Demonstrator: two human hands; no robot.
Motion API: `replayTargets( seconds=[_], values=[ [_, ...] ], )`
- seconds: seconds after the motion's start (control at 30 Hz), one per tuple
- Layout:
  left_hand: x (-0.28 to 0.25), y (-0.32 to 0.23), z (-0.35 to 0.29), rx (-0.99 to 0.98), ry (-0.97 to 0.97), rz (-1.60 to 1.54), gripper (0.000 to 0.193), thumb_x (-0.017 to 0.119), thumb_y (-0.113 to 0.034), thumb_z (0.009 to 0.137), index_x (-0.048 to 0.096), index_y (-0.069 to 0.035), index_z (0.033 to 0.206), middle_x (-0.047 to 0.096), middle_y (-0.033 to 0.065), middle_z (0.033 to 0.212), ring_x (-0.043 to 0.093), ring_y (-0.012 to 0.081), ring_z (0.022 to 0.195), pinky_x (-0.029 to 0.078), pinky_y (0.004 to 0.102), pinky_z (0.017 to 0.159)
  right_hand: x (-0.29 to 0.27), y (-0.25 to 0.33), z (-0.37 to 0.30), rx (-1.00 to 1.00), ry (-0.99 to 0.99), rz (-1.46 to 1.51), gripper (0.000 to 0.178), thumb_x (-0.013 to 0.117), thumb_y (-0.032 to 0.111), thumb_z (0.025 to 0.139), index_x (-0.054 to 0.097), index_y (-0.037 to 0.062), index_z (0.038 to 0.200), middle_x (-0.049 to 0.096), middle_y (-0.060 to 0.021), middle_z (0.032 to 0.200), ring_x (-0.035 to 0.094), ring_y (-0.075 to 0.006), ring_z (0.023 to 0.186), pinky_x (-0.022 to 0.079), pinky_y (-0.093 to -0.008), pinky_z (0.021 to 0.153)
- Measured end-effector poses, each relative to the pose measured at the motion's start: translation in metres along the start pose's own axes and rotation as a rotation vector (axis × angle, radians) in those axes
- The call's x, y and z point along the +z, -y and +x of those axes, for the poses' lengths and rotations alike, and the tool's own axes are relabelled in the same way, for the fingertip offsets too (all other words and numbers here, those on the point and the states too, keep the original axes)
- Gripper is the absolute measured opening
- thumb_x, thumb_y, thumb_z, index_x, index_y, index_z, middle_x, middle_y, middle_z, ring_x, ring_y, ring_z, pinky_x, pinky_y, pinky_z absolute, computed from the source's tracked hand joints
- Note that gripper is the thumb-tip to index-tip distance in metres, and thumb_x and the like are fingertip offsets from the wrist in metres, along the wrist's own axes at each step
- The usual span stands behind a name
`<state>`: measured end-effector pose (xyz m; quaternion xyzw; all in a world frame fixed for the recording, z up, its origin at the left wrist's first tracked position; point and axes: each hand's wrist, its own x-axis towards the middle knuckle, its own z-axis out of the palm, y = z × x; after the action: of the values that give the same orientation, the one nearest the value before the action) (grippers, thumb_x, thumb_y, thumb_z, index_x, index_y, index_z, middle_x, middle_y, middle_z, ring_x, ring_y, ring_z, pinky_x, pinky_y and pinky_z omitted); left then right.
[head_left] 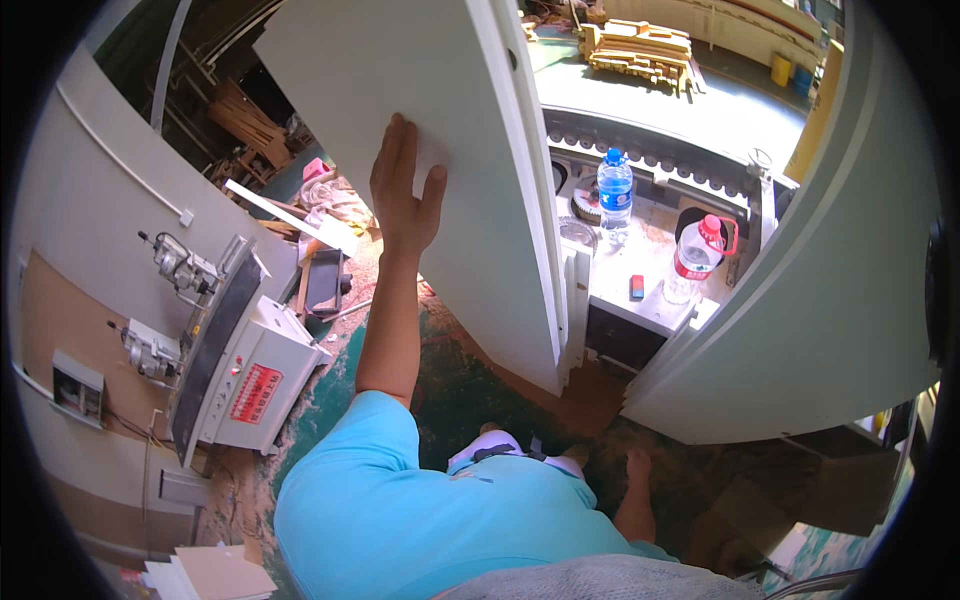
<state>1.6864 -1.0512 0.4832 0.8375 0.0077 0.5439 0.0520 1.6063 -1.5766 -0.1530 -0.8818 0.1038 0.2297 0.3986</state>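
Note:
My left hand lies with its fingers stretched out against the large white door panel of a machine housing. Low by my body, my right hand hangs down and is small in view; its fingers cannot be made out. Between this door and a curved white panel on the right, the housing's interior is exposed. A clear water bottle with a blue cap stands on the white shelf inside. Nearer to the right panel is a bigger clear jug with a red cap and handle. A small red and blue block lies before them.
On the left stands a white machine with two metal motor units and a red label. A pale board and cloths lie beyond it. Stacked wood strips sit at the far back. Sawdust covers parts of the green floor.

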Motion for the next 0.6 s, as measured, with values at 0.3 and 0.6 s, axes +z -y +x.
replayTargets(
  seconds=[0.3,0.6],
  values=[
    [0.042,-0.070,-0.151,-0.375,0.104,-0.182,0.081,0.069,-0.029,0.087,0.023,-0.006,0.151,0.018,0.0239,0.155,0.016,0.0434,0.145,0.031,0.0565,0.109,0.032,-0.033,-0.073,0.161,0.142,0.065,0.039,0.065,0.030,0.082,0.070,0.0043,0.110,0.071,-0.0165,0.105,0.067,-0.0297,0.102,0.051,-0.0397,0.087],
    [0.034,-0.063,-0.140,-0.305,0.335,-0.125,0.076,0.068,-0.007,0.082,0.034,-0.013,0.149,0.019,0.0156,0.156,0.026,0.0351,0.143,0.043,0.0476,0.104,-0.020,-0.047,-0.059,0.211,0.213,-0.078,0.041,0.057,0.034,0.086,0.068,0.0060,0.114,0.066,-0.0182,0.118,0.060,-0.0374,0.113,0.047,-0.0434,0.094]
  ],
)
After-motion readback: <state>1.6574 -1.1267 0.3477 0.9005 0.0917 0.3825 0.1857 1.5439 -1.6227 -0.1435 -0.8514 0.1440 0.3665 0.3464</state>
